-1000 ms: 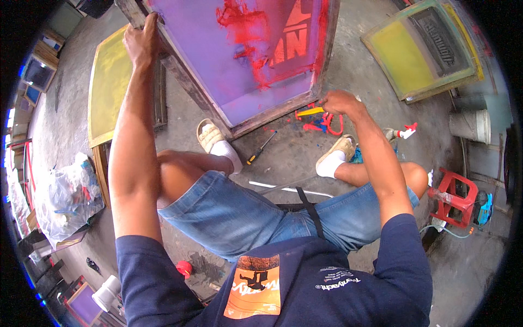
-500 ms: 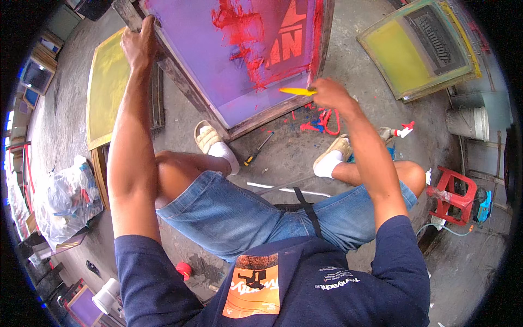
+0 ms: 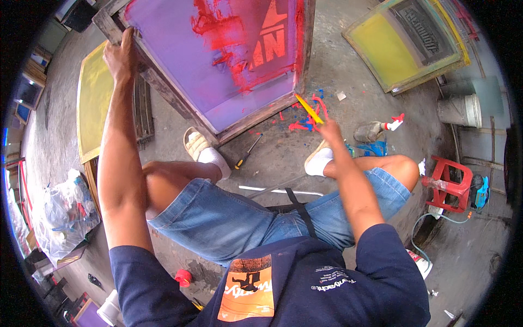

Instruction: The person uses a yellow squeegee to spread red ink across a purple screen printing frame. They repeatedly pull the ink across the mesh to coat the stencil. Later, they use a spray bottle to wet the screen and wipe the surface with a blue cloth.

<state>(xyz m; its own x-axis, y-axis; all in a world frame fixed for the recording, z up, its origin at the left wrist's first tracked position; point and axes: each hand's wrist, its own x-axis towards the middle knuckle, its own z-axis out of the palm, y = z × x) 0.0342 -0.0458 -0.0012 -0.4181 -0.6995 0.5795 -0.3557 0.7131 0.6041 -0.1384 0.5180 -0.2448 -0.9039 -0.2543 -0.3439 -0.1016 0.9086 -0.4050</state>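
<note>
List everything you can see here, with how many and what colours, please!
Framed screen: one, purple with red smears, top middle
Thin tool: one, yellow, near the screen's lower right corner
Scraps: many, red and blue, below that corner
Floor: one, grey, underneath
Yellow panels: at least two, upper left and upper right
Screwdriver: one, yellow and black, middle
Spray bottle: one, greyish with red-and-white top, right of middle
Pail: one, white, right
Stool: one, red, far right
Plastic bag: probably one, clear, left
Sandals: two, beige, on the feet
Shorts: one pair, blue, centre
Shirt: one, dark blue, bottom
Left hand: one, bare, gripping the screen's left side
Right hand: one, bare, holding the thin tool
</note>
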